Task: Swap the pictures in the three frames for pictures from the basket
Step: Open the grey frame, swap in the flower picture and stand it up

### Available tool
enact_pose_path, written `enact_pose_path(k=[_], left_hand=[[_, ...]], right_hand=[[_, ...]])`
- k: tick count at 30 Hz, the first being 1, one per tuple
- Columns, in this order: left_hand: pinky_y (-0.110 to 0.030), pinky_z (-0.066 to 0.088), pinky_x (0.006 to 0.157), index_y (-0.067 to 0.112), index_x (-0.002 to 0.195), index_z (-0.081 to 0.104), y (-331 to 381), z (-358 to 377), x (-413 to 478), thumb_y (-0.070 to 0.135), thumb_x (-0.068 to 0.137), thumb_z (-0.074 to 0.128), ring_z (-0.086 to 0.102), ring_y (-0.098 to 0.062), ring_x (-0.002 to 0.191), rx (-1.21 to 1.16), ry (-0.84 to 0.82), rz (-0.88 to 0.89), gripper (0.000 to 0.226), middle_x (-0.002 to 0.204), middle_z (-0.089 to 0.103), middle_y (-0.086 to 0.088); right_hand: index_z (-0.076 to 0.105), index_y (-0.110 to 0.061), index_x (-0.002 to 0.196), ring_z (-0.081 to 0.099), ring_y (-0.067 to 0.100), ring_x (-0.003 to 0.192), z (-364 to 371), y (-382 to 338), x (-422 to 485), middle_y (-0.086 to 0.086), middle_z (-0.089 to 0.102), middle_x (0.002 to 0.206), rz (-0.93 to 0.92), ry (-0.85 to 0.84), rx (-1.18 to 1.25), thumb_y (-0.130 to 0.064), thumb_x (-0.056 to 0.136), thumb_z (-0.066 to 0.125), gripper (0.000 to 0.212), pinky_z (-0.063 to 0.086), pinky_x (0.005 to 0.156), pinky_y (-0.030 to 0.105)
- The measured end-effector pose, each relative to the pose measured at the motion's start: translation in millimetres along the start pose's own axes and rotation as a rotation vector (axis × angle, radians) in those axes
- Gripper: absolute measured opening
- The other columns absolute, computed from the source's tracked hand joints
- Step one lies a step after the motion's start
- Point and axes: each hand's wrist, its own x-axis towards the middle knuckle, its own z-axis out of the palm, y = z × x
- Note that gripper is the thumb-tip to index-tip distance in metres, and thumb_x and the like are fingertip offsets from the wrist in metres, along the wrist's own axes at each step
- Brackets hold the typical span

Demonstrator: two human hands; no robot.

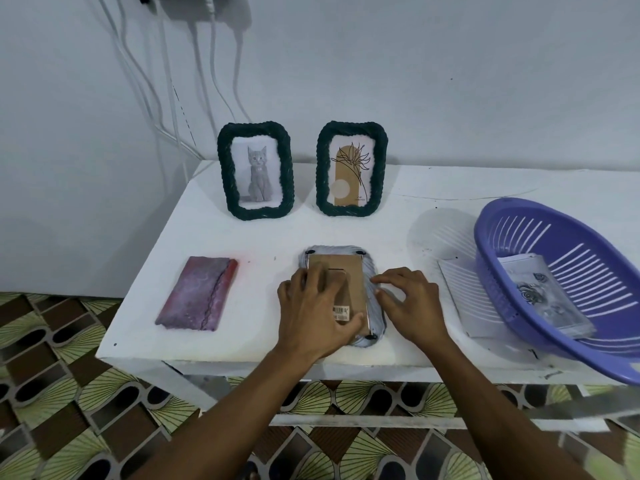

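Observation:
A grey frame lies face down at the front middle of the white table, its brown cardboard back up. My left hand rests flat on that back with straight fingers. My right hand touches the frame's right edge with its fingertips. Two dark green frames stand at the back: one with a cat picture, one with a plant drawing. The purple basket at the right holds pictures, the top one showing grey roses.
A reddish-purple cloth lies on the table's front left. A white sheet sits partly under the basket. White cables hang down the wall at the back left. The basket overhangs the table's front edge. Patterned floor lies below.

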Motion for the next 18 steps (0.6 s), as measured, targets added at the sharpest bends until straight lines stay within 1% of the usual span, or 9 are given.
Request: enact_pose_path(k=[2,4,6,7,10,12,15,17,18], left_hand=[[-0.048,0.028,0.102,0.032,0.127,0.045,2.3,1.1,-0.8,0.065,0.069,0.049,0.036,-0.028,0.129,-0.018,0.022,-0.008,0.067,0.144,0.035,0.000],[-0.054,0.017,0.112,0.031,0.135,0.040,2.5,2.3,-2.6,0.063,0.072,0.045,0.028,-0.028,0.138,-0.038,0.027,-0.032,0.071,0.154,0.025,-0.002],[-0.054,0.009,0.116,0.031,0.141,0.034,1.8,2.4,-4.5,0.062,0.074,0.042,0.022,-0.026,0.143,-0.095,0.041,-0.051,0.074,0.160,0.016,-0.002],[-0.052,0.009,0.117,0.030,0.142,0.034,2.2,1.6,-5.4,0.061,0.075,0.043,0.022,-0.025,0.144,-0.133,0.051,-0.048,0.075,0.161,0.013,-0.001],[-0.042,0.025,0.114,0.030,0.141,0.039,2.4,-0.1,-6.6,0.056,0.074,0.051,0.025,-0.021,0.143,-0.264,0.108,-0.026,0.072,0.161,0.015,0.001],[-0.033,0.033,0.109,0.034,0.139,0.043,1.3,-5.5,-5.1,0.052,0.074,0.058,0.028,-0.016,0.141,-0.411,0.154,-0.076,0.069,0.159,0.018,0.005],[-0.024,0.037,0.102,0.033,0.136,0.049,-7.8,-19.5,-0.5,0.043,0.073,0.064,0.032,-0.008,0.136,-0.573,0.229,-0.152,0.065,0.155,0.024,0.010],[-0.022,0.037,0.101,0.032,0.136,0.051,-22.8,-29.5,2.2,0.041,0.074,0.064,0.034,-0.006,0.133,-0.588,0.251,-0.190,0.065,0.153,0.028,0.010],[-0.024,0.038,0.101,0.032,0.137,0.050,-33.0,-33.3,2.6,0.042,0.074,0.064,0.036,-0.007,0.132,-0.561,0.238,-0.210,0.065,0.153,0.030,0.010]], right_hand=[[0.070,-0.037,0.102,0.056,0.014,0.100,-0.9,-1.0,-0.3,-0.015,0.065,0.104,0.003,-0.002,0.003,-0.034,0.082,0.060,0.023,0.045,0.085,0.045],[0.070,-0.037,0.103,0.056,0.013,0.101,-2.0,-1.9,-0.1,-0.014,0.065,0.105,0.010,-0.008,-0.001,-0.035,0.082,0.059,0.024,0.044,0.086,0.044],[0.070,-0.036,0.103,0.056,0.014,0.101,-2.7,-2.7,0.0,-0.013,0.066,0.106,0.009,-0.012,-0.010,-0.036,0.082,0.058,0.025,0.044,0.086,0.044],[0.070,-0.035,0.103,0.056,0.014,0.101,-3.0,-2.6,0.0,-0.013,0.066,0.106,0.008,-0.012,-0.012,-0.037,0.082,0.057,0.025,0.044,0.086,0.044],[0.071,-0.034,0.102,0.056,0.014,0.101,-2.8,-2.0,0.0,-0.013,0.066,0.106,0.004,-0.006,-0.015,-0.037,0.082,0.057,0.025,0.045,0.085,0.044],[0.071,-0.033,0.101,0.057,0.014,0.101,-2.5,-2.0,-0.3,-0.013,0.067,0.106,0.000,0.003,-0.018,-0.036,0.081,0.058,0.024,0.046,0.085,0.044],[0.071,-0.033,0.101,0.058,0.015,0.100,-1.4,-1.1,-0.8,-0.013,0.067,0.105,-0.004,0.016,-0.009,-0.035,0.081,0.059,0.023,0.047,0.084,0.046],[0.071,-0.034,0.101,0.058,0.014,0.099,-0.5,-0.6,-1.0,-0.014,0.067,0.104,0.000,0.013,0.009,-0.035,0.081,0.058,0.024,0.047,0.085,0.047],[0.071,-0.034,0.101,0.058,0.014,0.100,-0.4,-0.4,-1.1,-0.014,0.066,0.104,0.001,0.012,0.018,-0.035,0.081,0.058,0.024,0.047,0.085,0.048]])
